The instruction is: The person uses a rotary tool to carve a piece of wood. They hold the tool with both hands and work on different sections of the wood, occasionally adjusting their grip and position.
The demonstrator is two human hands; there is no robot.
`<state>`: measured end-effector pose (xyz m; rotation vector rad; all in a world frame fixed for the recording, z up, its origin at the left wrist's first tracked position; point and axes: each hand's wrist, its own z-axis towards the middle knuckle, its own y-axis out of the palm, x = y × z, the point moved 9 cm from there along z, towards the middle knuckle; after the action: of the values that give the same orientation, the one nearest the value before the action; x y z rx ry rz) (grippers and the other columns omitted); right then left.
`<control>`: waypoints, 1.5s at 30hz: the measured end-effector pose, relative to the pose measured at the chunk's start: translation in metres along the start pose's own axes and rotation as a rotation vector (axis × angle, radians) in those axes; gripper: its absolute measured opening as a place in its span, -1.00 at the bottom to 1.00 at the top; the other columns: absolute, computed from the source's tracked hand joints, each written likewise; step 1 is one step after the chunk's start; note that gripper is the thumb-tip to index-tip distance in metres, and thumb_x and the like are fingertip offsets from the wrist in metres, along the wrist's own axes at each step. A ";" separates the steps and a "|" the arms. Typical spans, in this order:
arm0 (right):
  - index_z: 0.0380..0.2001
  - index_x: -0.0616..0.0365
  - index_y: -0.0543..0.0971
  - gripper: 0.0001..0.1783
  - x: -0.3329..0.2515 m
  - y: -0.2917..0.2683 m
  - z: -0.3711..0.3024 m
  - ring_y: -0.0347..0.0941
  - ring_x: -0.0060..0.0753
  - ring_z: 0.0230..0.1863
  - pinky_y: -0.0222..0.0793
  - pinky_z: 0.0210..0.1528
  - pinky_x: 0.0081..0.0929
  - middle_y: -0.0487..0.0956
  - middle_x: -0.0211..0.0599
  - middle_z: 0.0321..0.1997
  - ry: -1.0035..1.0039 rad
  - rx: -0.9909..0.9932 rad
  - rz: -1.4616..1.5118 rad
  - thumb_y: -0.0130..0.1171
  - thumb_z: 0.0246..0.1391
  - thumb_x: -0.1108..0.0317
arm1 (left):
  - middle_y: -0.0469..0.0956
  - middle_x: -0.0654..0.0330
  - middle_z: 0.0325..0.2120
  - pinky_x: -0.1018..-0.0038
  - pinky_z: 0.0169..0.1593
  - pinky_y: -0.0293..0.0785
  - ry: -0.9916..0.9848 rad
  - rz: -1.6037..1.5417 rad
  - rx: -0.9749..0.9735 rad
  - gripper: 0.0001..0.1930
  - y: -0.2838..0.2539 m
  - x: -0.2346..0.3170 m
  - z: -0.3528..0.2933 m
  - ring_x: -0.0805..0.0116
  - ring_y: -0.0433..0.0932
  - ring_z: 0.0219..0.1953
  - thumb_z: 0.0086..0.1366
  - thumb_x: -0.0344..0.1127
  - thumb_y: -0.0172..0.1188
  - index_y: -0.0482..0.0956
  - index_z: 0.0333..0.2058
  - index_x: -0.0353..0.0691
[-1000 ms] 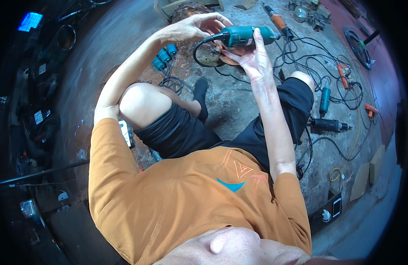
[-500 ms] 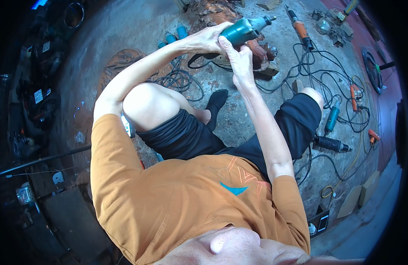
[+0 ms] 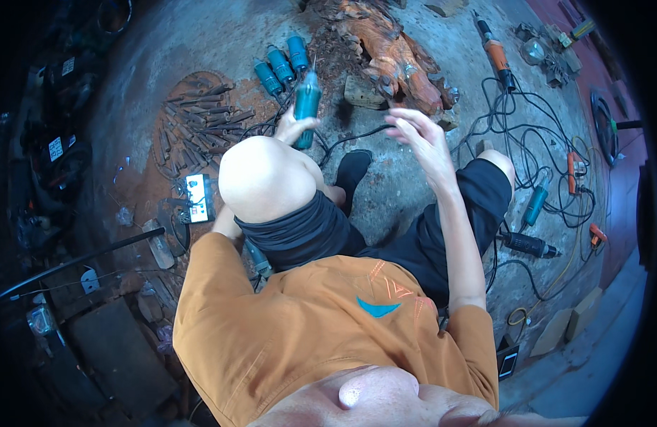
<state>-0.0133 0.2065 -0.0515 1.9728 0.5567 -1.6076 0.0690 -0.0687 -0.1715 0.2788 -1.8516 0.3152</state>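
Observation:
My left hand [image 3: 291, 128] is closed round a teal die grinder [image 3: 308, 107], whose narrow tip points away from me. That forearm passes behind my raised left knee, which hides part of it. Beyond my knees lies a reddish-brown wood carving [image 3: 396, 53], with a wooden block [image 3: 364, 92] at its near end. My right hand [image 3: 424, 139] is in the air just short of the carving, holding nothing, its fingers loosely bent and apart. Three more teal power tools [image 3: 280, 65] stand side by side left of the carving.
Many chisel-like metal bits [image 3: 200, 117] lie on a round tray at the left, near a white power box [image 3: 198, 198]. Tangled black cables [image 3: 510, 117] cover the right floor, among an orange grinder [image 3: 497, 55], a teal grinder [image 3: 536, 203] and a black power tool [image 3: 531, 244].
My right hand has let go of the die grinder and stays to the right. My left hand has carried the grinder left and nearer, beside my left knee.

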 end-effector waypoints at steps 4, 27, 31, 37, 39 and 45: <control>0.03 0.22 0.50 -0.65 -0.003 -0.029 -0.029 0.54 -0.48 -0.12 0.36 -0.03 -0.55 0.59 -0.22 -0.06 0.038 0.094 -0.075 0.03 0.27 0.25 | 0.53 0.14 -0.36 0.38 -0.22 0.44 -0.124 0.440 0.224 -0.38 -0.036 -0.104 0.012 0.29 0.53 -0.34 -0.11 -0.13 0.42 0.40 -0.10 -0.29; -0.05 0.28 0.52 -0.75 0.007 -0.096 -0.213 0.50 -0.56 -0.28 0.41 -0.18 -0.60 0.58 -0.28 -0.23 0.113 0.605 -0.237 0.01 0.29 0.40 | 0.57 -0.25 -0.29 0.07 -0.06 0.45 -0.009 1.193 0.374 -0.24 -0.009 -0.143 0.017 -0.18 0.57 -0.16 0.00 0.03 0.31 0.26 0.15 -0.13; -0.04 0.26 0.52 -0.74 0.021 -0.108 -0.247 0.49 -0.58 -0.27 0.39 -0.18 -0.62 0.58 -0.30 -0.23 0.166 0.608 -0.331 0.02 0.29 0.38 | 0.57 -0.24 -0.30 0.07 -0.06 0.45 -0.004 1.358 0.338 -0.27 -0.016 -0.134 0.016 -0.15 0.57 -0.16 0.03 0.03 0.31 0.28 0.14 -0.12; -0.18 0.29 0.56 -0.83 0.047 -0.110 -0.320 0.46 -0.62 -0.28 0.39 -0.16 -0.62 0.54 -0.41 -0.29 0.281 0.723 -0.323 0.07 0.20 0.50 | 0.61 -0.06 -0.22 0.25 -0.09 0.49 0.095 1.018 0.029 -0.56 -0.051 -0.003 0.043 0.09 0.61 -0.17 0.15 -0.07 0.27 0.54 -0.01 -0.07; -0.21 0.27 0.56 -0.86 0.052 -0.102 -0.354 0.44 -0.68 -0.29 0.36 -0.19 -0.67 0.53 -0.48 -0.32 0.329 0.780 -0.346 0.13 0.16 0.49 | 0.62 -0.03 -0.23 0.33 -0.12 0.49 0.274 1.014 -0.197 -0.59 -0.035 0.061 0.064 0.19 0.61 -0.17 0.20 -0.10 0.24 0.54 0.00 -0.09; -0.35 0.22 0.57 -0.94 0.089 -0.073 -0.415 0.39 -0.74 -0.38 0.32 -0.30 -0.70 0.51 -0.55 -0.43 0.403 0.881 -0.252 0.21 0.10 0.46 | 0.54 0.29 -0.26 0.55 -0.10 0.41 0.554 0.847 -0.667 -0.73 0.098 0.235 0.031 0.53 0.49 -0.19 0.36 -0.26 0.11 0.51 -0.04 -0.25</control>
<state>0.2758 0.5242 -0.0862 3.0183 0.2476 -1.7919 -0.0620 0.0043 0.0367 -0.9817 -1.3302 0.2823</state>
